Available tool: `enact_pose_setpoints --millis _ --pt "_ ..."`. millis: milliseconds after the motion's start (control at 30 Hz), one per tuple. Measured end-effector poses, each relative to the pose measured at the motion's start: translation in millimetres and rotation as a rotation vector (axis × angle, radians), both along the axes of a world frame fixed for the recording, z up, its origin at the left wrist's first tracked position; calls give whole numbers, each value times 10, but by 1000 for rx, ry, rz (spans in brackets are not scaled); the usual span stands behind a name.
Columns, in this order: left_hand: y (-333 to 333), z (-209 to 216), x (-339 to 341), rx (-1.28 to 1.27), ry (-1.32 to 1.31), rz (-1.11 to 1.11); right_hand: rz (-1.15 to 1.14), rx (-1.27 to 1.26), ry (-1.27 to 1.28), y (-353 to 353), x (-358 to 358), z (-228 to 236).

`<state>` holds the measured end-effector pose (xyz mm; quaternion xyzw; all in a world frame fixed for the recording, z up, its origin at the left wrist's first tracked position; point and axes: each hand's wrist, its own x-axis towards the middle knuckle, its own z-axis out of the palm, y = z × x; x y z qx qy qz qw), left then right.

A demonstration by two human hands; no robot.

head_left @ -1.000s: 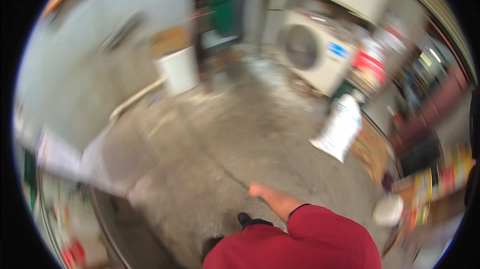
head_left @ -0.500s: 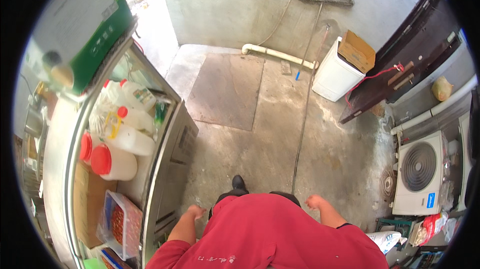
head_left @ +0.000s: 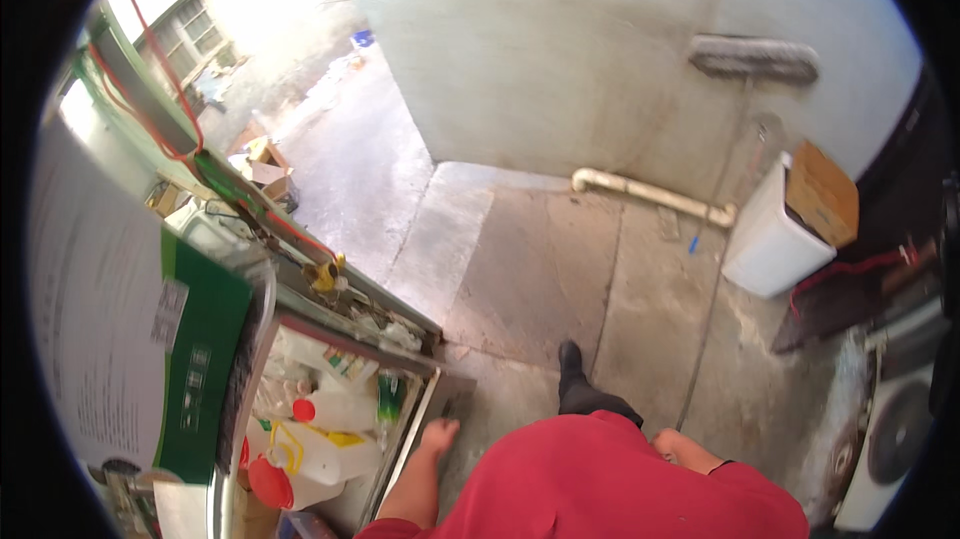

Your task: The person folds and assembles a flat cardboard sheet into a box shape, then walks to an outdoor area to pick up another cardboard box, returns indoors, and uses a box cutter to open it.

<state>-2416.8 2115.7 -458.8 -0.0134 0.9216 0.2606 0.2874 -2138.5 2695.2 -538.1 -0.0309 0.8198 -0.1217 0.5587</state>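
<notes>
My left hand [head_left: 439, 435] hangs at my left side with its fingers curled in, and nothing shows in it. Nearest to it is the metal-edged shelf unit, where white jugs with red caps [head_left: 345, 411] and a green bottle [head_left: 389, 395] stand. On my right, my right hand [head_left: 674, 444] is low beside my red shirt [head_left: 600, 484], its fingers folded and no object visible in them. It touches nothing that I can see. One dark shoe [head_left: 570, 357] is stepped forward on the concrete floor.
A green and white carton [head_left: 150, 339] sits atop the shelf unit. Ahead run a grey wall [head_left: 560, 69] and a floor pipe [head_left: 650, 194]. A wide brush [head_left: 753, 59] leans there. A white bin with cardboard [head_left: 775, 239] stands right, near an outdoor fan unit [head_left: 900, 434]. An opening lies ahead left.
My view has turned left and moved forward, so more of the bright opening shows. The shelf unit sits lower in view, and a leg has stepped ahead. Both hands have swung slightly.
</notes>
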Motion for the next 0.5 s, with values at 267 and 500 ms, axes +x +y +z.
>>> enact_pose_setpoints --millis 267,500 --pt "-214 -79 470 -251 -523 208 -496 184 403 1359 -4854 -113" --pt "790 -341 -685 -81 -461 665 -568 -196 558 385 -8440 694"
